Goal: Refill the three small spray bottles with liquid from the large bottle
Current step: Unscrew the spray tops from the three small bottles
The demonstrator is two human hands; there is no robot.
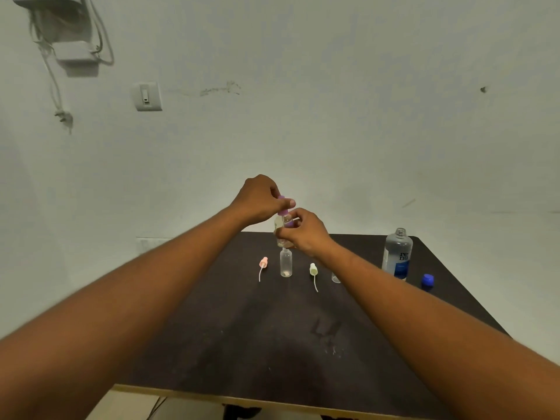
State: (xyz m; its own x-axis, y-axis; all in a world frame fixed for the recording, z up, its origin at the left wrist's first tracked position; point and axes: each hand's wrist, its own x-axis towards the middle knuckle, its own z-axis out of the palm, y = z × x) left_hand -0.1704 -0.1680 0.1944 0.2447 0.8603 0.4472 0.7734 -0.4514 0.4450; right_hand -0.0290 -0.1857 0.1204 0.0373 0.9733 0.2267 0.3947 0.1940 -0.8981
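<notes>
Both hands are raised above the dark table (272, 344). My right hand (303, 233) grips a small clear spray bottle (280, 224) by its body. My left hand (260, 198) pinches its purple spray cap (282, 207) on top. A second small clear bottle (286, 263) stands uncapped on the table below, with a pink spray cap (263, 263) lying to its left and a pale green spray cap (313, 269) to its right. A third small bottle (335, 277) is mostly hidden behind my right forearm. The large bottle (397, 253) stands open at the right.
A blue cap (427, 280) lies on the table right of the large bottle. The table's far edge meets a pale wall; its near edge has a light wood trim (242, 398). A wall switch (146, 96) and hanging cables are at upper left.
</notes>
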